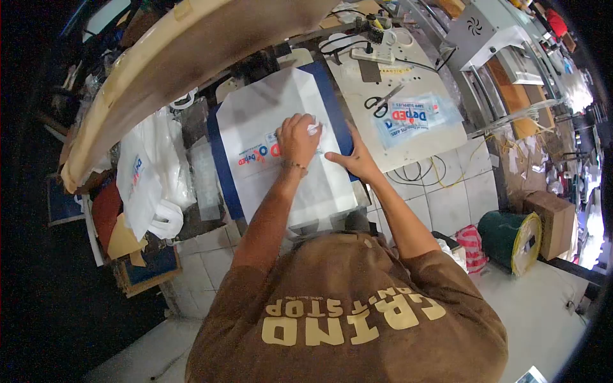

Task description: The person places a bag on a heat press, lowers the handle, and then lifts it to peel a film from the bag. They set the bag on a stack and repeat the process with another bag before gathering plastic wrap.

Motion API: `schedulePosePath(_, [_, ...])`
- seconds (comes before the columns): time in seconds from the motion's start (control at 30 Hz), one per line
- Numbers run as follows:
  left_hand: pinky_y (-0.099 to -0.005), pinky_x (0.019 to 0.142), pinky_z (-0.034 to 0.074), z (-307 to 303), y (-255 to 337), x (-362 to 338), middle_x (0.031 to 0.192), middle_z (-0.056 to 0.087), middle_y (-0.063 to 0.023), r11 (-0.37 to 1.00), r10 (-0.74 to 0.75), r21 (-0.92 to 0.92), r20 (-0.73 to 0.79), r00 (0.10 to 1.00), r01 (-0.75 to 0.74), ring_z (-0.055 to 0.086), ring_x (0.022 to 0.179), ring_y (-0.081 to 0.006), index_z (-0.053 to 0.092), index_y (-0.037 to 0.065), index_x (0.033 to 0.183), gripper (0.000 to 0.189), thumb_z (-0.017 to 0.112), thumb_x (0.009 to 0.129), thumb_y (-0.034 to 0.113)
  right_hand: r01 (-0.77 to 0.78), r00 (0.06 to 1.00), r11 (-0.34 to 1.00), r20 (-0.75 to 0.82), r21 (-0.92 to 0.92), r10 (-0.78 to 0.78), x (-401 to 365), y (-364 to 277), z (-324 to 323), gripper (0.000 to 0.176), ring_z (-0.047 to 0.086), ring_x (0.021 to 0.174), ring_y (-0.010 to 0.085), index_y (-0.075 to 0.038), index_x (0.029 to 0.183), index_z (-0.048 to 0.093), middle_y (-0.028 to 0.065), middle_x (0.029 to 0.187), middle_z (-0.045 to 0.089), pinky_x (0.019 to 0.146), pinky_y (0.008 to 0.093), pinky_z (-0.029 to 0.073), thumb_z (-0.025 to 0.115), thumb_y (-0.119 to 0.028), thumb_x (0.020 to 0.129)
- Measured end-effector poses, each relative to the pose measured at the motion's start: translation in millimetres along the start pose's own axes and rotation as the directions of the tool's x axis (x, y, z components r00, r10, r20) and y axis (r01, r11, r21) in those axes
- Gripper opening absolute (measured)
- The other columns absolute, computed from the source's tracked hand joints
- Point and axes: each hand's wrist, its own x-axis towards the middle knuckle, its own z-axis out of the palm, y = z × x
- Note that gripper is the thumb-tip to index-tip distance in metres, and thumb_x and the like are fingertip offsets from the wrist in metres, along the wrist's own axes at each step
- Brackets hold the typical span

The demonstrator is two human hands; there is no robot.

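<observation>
A white sheet-like bag point(281, 102) printed with red and blue "DepED" lettering lies flat on a dark blue board point(331, 96). My left hand point(297, 140) presses down over the print, its fingers curled around a small white wad point(313, 129), which looks like crumpled cloth or tissue. At the right edge of the board rests my right hand point(359, 158), thumb spread onto the white material and the fingers along the edge. The palm of my left hand hides part of the lettering.
Right of the board, a pale tabletop holds black-handled scissors point(381, 104), a printed clear film point(415, 118) and a power strip point(373, 56). White plastic bags point(150, 169) hang at left. A large curved tan frame point(147, 70) arches overhead. A grey machine point(479, 32) stands far right.
</observation>
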Motion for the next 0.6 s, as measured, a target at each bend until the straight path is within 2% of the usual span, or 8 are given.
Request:
schedulePosePath(0.1, [-0.0476, 0.080, 0.043, -17.8, -24.1, 2.6, 0.087, 0.064, -0.0060, 0.992, -0.019, 0.125, 0.101, 0.995, 0.006, 0.060, 0.091, -0.0304, 0.065, 0.011, 0.084, 0.016, 0.074, 0.076, 0.022, -0.009, 1.000, 0.999, -0.001, 0.031, 0.009, 2.8, 4.2, -0.7, 0.110, 0.045, 0.135, 0.0299, -0.003, 0.153, 0.024, 0.0241, 0.148, 0.042, 0.112, 0.0379, 0.035, 0.089, -0.030, 0.069])
schedulePosePath(0.17, [-0.0471, 0.080, 0.043, -31.1, -48.6, 1.5, 0.091, 0.066, -0.0040, 0.978, -0.155, 0.167, 0.185, 0.970, 0.124, 0.060, 0.092, -0.0296, 0.066, 0.012, 0.086, 0.017, 0.074, 0.076, 0.023, -0.032, 0.999, 0.997, -0.004, 0.067, 0.033, 2.0, 4.6, 1.0, 0.110, 0.044, 0.136, 0.0299, -0.003, 0.153, 0.024, 0.0241, 0.148, 0.042, 0.112, 0.0380, 0.035, 0.089, -0.030, 0.069])
schedulePosePath(0.23, [-0.0464, 0.080, 0.042, -15.6, -34.3, 3.8, 0.092, 0.066, -0.0027, 0.979, -0.143, 0.163, 0.140, 0.980, 0.119, 0.060, 0.093, -0.0289, 0.066, 0.012, 0.087, 0.017, 0.074, 0.075, 0.022, -0.043, 0.999, 0.996, 0.010, 0.079, 0.042, 0.7, -2.8, -0.2, 0.106, 0.040, 0.136, 0.0268, 0.006, 0.151, 0.023, 0.0218, 0.148, 0.040, 0.114, 0.0360, 0.030, 0.089, -0.021, 0.072])
schedulePosePath(0.3, [-0.0463, 0.078, 0.042, 4.3, -13.9, 8.1, 0.090, 0.067, -0.0030, 0.999, -0.008, 0.047, 0.067, 0.998, 0.005, 0.061, 0.093, -0.0283, 0.067, 0.013, 0.086, 0.017, 0.074, 0.074, 0.022, -0.022, 1.000, 0.997, 0.013, 0.069, 0.021, 1.9, -3.2, -0.4, 0.106, 0.040, 0.137, 0.0270, 0.006, 0.151, 0.023, 0.0218, 0.148, 0.040, 0.114, 0.0360, 0.030, 0.089, -0.020, 0.071])
schedulePosePath(0.47, [-0.0455, 0.078, 0.042, -9.0, -22.7, 11.7, 0.091, 0.067, -0.0025, 0.985, -0.096, 0.151, 0.113, 0.989, 0.079, 0.061, 0.094, -0.0275, 0.066, 0.013, 0.086, 0.017, 0.074, 0.074, 0.021, 0.001, 1.000, 1.000, -0.007, 0.006, -0.001, 3.6, -3.5, -1.4, 0.109, 0.044, 0.136, 0.0287, -0.001, 0.152, 0.025, 0.0239, 0.146, 0.045, 0.112, 0.0371, 0.035, 0.090, -0.029, 0.069])
schedulePosePath(0.53, [-0.0496, 0.077, 0.044, -10.4, -18.6, 11.4, 0.091, 0.067, -0.0052, 0.965, -0.199, 0.207, 0.173, 0.965, 0.162, 0.062, 0.094, -0.0323, 0.065, 0.012, 0.089, 0.017, 0.073, 0.078, 0.023, -0.012, 1.000, 0.990, -0.008, 0.139, 0.013, 0.8, -13.0, 0.1, 0.109, 0.047, 0.133, 0.0282, -0.001, 0.152, 0.025, 0.0230, 0.145, 0.046, 0.111, 0.0364, 0.036, 0.090, -0.027, 0.068])
schedulePosePath(0.57, [-0.0496, 0.077, 0.044, -5.0, -13.3, 9.3, 0.091, 0.067, -0.0052, 0.964, -0.203, 0.210, 0.179, 0.963, 0.164, 0.062, 0.094, -0.0323, 0.065, 0.012, 0.089, 0.017, 0.073, 0.078, 0.023, -0.019, 1.000, 0.990, -0.006, 0.142, 0.020, -0.6, -13.2, -0.3, 0.109, 0.047, 0.133, 0.0282, -0.001, 0.152, 0.025, 0.0230, 0.145, 0.046, 0.111, 0.0364, 0.036, 0.090, -0.027, 0.068])
schedulePosePath(0.6, [-0.0502, 0.077, 0.044, 3.1, -3.4, 10.2, 0.090, 0.067, -0.0060, 0.984, -0.121, 0.142, 0.107, 0.987, 0.105, 0.061, 0.093, -0.0326, 0.064, 0.012, 0.087, 0.018, 0.073, 0.077, 0.024, -0.041, 0.999, 0.994, 0.000, 0.101, 0.041, 0.7, -11.9, -1.7, 0.110, 0.047, 0.132, 0.0278, 0.000, 0.152, 0.025, 0.0223, 0.145, 0.045, 0.111, 0.0361, 0.037, 0.090, -0.025, 0.068])
